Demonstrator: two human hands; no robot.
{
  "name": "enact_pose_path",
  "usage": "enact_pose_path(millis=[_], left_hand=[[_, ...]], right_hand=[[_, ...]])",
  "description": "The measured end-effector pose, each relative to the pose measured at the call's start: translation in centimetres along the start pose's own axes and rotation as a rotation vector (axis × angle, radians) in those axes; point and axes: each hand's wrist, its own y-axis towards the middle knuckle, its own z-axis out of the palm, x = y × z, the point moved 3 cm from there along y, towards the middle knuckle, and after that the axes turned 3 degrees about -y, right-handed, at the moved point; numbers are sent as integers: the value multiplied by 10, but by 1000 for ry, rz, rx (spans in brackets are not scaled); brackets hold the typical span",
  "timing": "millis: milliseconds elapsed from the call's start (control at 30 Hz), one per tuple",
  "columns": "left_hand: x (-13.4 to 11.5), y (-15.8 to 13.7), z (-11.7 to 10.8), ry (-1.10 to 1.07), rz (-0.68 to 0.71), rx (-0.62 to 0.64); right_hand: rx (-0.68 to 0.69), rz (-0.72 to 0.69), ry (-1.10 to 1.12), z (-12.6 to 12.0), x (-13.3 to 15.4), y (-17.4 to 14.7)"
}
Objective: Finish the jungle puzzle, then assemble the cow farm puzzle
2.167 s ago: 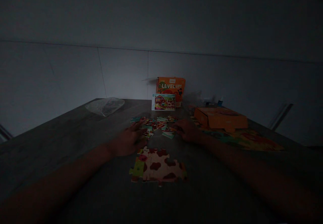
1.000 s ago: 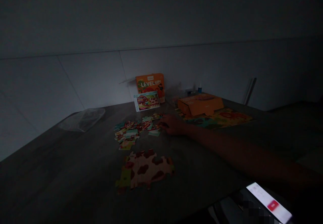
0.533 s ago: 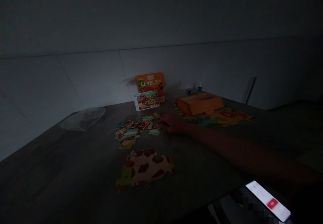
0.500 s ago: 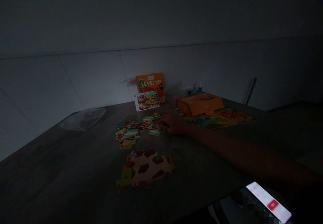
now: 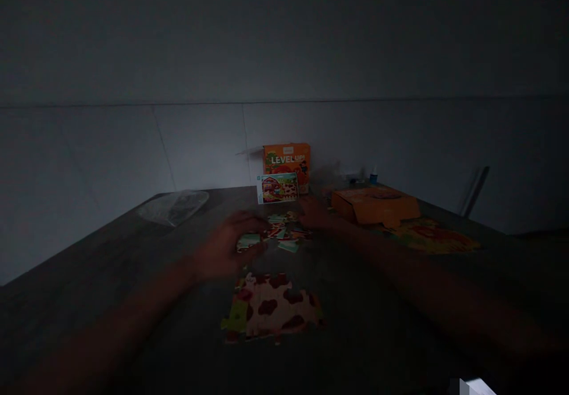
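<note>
In dim light, a pile of loose jigsaw pieces [image 5: 280, 232] lies mid-table. My left hand [image 5: 233, 242] is at the pile's left side, open, its thumb and fingers spread around some pieces and partly covering them. At the right edge of the pile is my right hand [image 5: 315, 213]; its fingers are dark and smeared, so their grip is unclear. Nearer to me lies a joined puzzle section [image 5: 278, 306] showing a white cow with brown patches and a green strip at left. Behind the pile a picture card [image 5: 279, 188] of a farm scene stands upright.
An orange "LEVEL UP!" box [image 5: 288, 152] stands behind the card. To the right, another orange box [image 5: 377, 204] rests beside a colourful sheet [image 5: 444, 235]. A clear plastic bag [image 5: 173, 206] lies back left. A small blue bottle [image 5: 373, 175] stands near the wall. A bright phone corner [image 5: 480, 386] shows below.
My left hand has come into view at the pile's left side. My right hand stays by its right edge. The view has shifted, and the phone has mostly left the frame.
</note>
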Motion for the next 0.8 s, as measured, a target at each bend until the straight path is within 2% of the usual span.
enact_pose_path(millis=[100,167,233,533,800], left_hand=[[27,-5,27,62,15,-9],[40,-8,47,26,47,95],[47,-11,57,13,33,99],[43,-11,55,24,18,96],[40,-10,55,49,46,102]], right_hand=[[57,65,-29,13,0,10],[89,79,-48,21,2,9],[108,79,-68,26,3,6],[158,75,-125,25,13,5],[136,29,-98,25,9,7]])
